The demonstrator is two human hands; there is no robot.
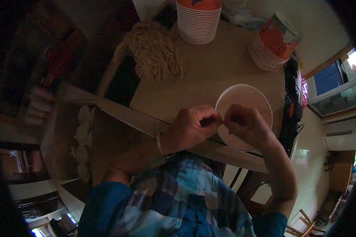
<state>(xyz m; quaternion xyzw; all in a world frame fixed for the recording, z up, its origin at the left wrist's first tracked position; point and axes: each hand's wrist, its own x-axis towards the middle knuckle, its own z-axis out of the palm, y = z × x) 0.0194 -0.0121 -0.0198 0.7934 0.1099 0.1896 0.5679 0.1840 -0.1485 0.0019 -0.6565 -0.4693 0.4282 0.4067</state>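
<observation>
A round white tub (pixel 247 96) stands near the front right of the cardboard-covered table, its open mouth facing up. My left hand (pixel 197 123) is at the tub's left rim, with thumb and fingertips pinched together. Over the tub's mouth, my right hand (pixel 247 124) is curled in a pinch too, its fingertips meeting those of the left. Whatever lies between the fingertips is too small and dark to make out. A pile of straw-coloured shredded strands (pixel 158 53) lies on the far left of the table.
At the back stands a stack of nested tubs (pixel 199 23) with white rims. Another tilted stack with orange tubs (pixel 271 45) is at the back right. Dark equipment with cables (pixel 294 106) lines the right edge. An open cardboard box (pixel 118 114) sits on the left, near pale rolls (pixel 83 138).
</observation>
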